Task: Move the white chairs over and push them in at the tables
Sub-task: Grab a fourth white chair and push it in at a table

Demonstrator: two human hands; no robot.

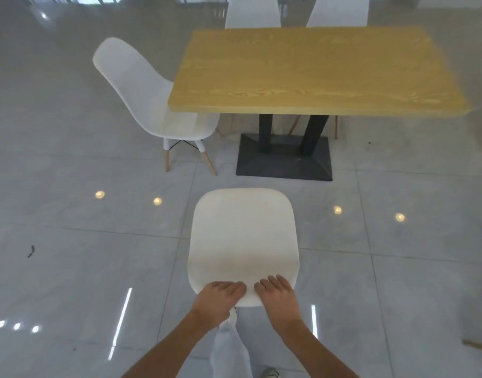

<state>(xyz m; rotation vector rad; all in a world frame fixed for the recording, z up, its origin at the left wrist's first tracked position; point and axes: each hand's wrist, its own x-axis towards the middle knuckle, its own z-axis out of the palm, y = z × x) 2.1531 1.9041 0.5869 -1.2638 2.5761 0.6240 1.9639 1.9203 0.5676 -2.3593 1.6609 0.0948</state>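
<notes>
A white chair (244, 241) stands just in front of me, seen from above, its seat pointing toward the table. My left hand (220, 296) and my right hand (279, 293) both grip the top edge of its backrest, side by side. Ahead stands a yellow wooden table (316, 69) on a black pedestal base (284, 159). A gap of bare floor separates the held chair from that base. Another white chair (149, 102) sits at the table's left end, its seat partly under the tabletop. Two more white chair backs (252, 12) (339, 10) show beyond the far side.
The floor is glossy grey tile with light reflections. A small dark scrap (30, 251) lies on the floor at left. A wooden leg tip (477, 345) pokes in at the lower right edge. My light trousers and shoes show below the chair.
</notes>
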